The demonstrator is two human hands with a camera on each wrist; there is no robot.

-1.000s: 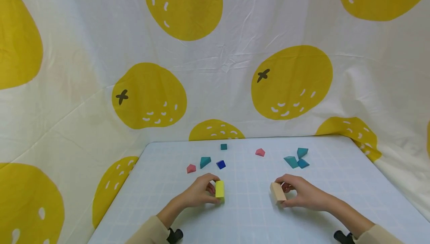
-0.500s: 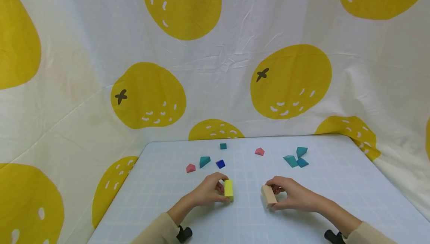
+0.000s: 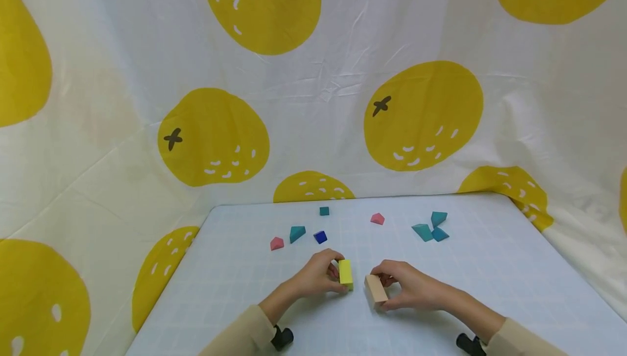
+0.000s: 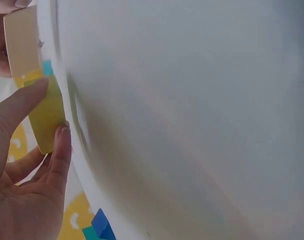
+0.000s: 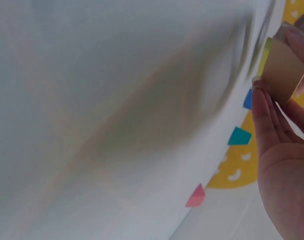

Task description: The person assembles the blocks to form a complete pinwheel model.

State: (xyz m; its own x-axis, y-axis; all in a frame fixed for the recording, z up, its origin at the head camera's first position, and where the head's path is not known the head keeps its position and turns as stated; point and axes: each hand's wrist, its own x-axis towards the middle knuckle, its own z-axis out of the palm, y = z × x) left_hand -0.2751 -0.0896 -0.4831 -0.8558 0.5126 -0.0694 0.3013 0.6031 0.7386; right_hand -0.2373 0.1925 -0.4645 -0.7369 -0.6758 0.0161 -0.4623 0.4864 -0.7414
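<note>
A yellow block (image 3: 345,272) is pinched between the thumb and fingers of my left hand (image 3: 317,275), near the middle of the table. My right hand (image 3: 410,287) grips a plain wooden block (image 3: 376,290) by its ends, just to the right. A small gap separates the two blocks in the head view. The left wrist view shows the thumb across the yellow block (image 4: 47,117), with the wooden block (image 4: 22,42) beyond it. In the right wrist view the wooden block (image 5: 283,72) partly hides the yellow one.
Behind the hands on the white table (image 3: 235,290) lie a dark blue block (image 3: 320,237), a teal block (image 3: 296,233), a green block (image 3: 324,211) and two pink blocks (image 3: 276,243). Several teal and blue blocks (image 3: 423,232) cluster at the right. A fruit-print cloth (image 3: 313,127) hangs behind.
My left hand has moved right with the yellow block, and my right hand has moved left with the wooden block. The gap between the blocks has narrowed.
</note>
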